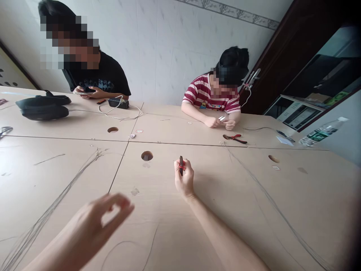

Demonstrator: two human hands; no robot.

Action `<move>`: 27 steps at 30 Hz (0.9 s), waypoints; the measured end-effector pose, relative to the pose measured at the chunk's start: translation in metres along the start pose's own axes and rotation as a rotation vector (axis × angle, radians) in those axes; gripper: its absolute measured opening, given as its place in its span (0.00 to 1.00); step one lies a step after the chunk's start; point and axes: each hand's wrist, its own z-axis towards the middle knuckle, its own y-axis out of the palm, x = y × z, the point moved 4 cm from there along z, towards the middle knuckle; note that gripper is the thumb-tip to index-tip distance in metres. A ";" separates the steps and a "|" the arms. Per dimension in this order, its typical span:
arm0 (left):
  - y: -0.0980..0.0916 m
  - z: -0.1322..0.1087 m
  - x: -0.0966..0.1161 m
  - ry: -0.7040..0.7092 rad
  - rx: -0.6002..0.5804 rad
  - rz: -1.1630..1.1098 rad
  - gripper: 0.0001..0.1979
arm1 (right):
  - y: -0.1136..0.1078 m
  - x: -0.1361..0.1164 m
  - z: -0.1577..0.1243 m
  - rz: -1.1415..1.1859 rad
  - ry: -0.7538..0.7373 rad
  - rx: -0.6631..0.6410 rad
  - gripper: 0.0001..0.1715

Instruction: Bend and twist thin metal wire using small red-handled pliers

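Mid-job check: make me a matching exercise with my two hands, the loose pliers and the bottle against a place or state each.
Column one:
1. Right hand
2. Left hand
3. Loose pliers
4. Plastic bottle

Column two:
A. On the table, near the striped shirt
B. Closed around a red-and-black hand tool
C. Far right of the picture
D. Blurred, lower left

Pairs: 1-B, 2-D, 3-A, 4-C
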 end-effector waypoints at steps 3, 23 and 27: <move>0.012 0.055 0.023 0.006 -0.022 -0.242 0.19 | 0.000 -0.002 -0.001 0.014 -0.004 -0.032 0.11; 0.093 0.127 0.044 0.115 0.016 -0.912 0.12 | 0.003 -0.001 -0.001 0.122 0.065 -0.180 0.15; 0.096 0.131 0.036 0.110 0.060 -0.914 0.12 | 0.001 0.000 0.004 0.089 0.068 -0.158 0.15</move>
